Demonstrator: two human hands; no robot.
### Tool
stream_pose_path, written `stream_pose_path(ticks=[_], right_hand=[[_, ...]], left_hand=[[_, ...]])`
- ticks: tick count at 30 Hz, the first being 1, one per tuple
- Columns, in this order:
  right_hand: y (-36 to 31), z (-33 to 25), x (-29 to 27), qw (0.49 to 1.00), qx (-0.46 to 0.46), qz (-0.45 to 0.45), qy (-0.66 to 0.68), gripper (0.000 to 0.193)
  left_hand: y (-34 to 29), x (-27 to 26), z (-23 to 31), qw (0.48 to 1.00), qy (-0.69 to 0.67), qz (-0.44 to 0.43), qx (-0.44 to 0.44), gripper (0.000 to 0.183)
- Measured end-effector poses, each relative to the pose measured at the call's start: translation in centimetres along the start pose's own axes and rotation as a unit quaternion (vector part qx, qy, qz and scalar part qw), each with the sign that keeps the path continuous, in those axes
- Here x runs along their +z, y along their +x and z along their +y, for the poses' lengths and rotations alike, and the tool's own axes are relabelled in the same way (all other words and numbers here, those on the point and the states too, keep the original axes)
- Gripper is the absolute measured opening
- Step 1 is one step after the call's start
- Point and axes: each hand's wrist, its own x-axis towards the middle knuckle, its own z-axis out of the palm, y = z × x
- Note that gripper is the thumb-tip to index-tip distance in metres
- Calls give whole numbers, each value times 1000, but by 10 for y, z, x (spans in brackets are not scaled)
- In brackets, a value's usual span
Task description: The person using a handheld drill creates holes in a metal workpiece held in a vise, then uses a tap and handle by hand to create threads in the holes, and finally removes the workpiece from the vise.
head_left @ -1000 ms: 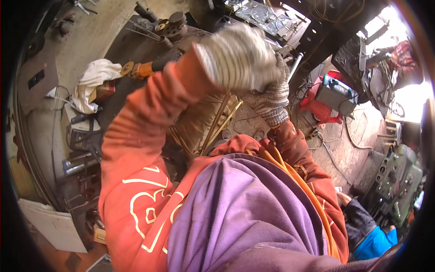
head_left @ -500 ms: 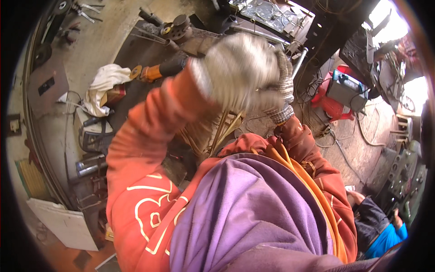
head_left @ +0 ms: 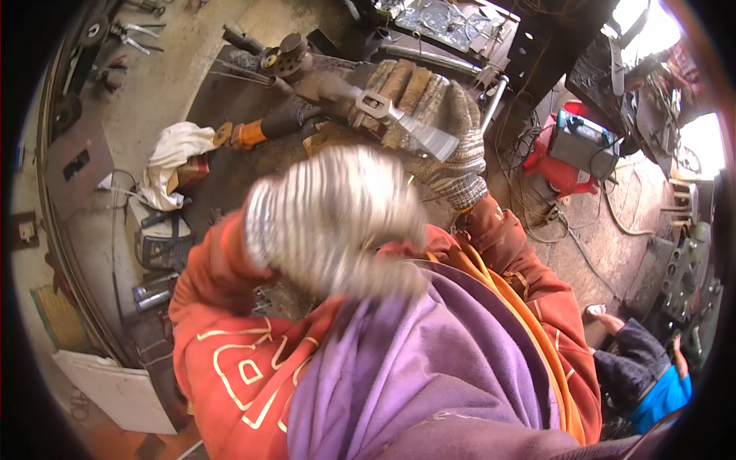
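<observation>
My left hand [head_left: 341, 218], in a striped knit glove, is blurred by motion above the front of my purple top. Its fingers are too smeared to read, and no tool shows in it. Farther off, my right hand [head_left: 458, 146] wears a dirty glove with its fingers bent side by side; what they close round is hidden. Right in front of those fingers is a steel tool head [head_left: 399, 116] with an oval eye and a flared, flat blade. It overlaps the glove in the picture; I cannot tell what supports it.
An orange and black angle grinder [head_left: 257, 133] lies left of my hands beside a white cloth [head_left: 178, 157]. Pliers [head_left: 136, 37] lie at the upper left. To the right, a grey box [head_left: 586, 146] rests on a red stool [head_left: 546, 165], with cables around it. Another person [head_left: 652, 376] is at lower right.
My left hand has dropped toward my chest, down and to the left, from in front of the right hand. The steel head and right fingers are now uncovered.
</observation>
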Motion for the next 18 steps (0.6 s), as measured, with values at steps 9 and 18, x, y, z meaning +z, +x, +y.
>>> stream_pose_path(ticks=[9,18], right_hand=[[-2,-9,9,998,-24,-1,59,107],[5,-14,-2,999,-42,9,-7,99]], left_hand=[[30,-45,-100,943,330,45,-28,32],[-50,-35,-119,874,436,176,-124,46]])
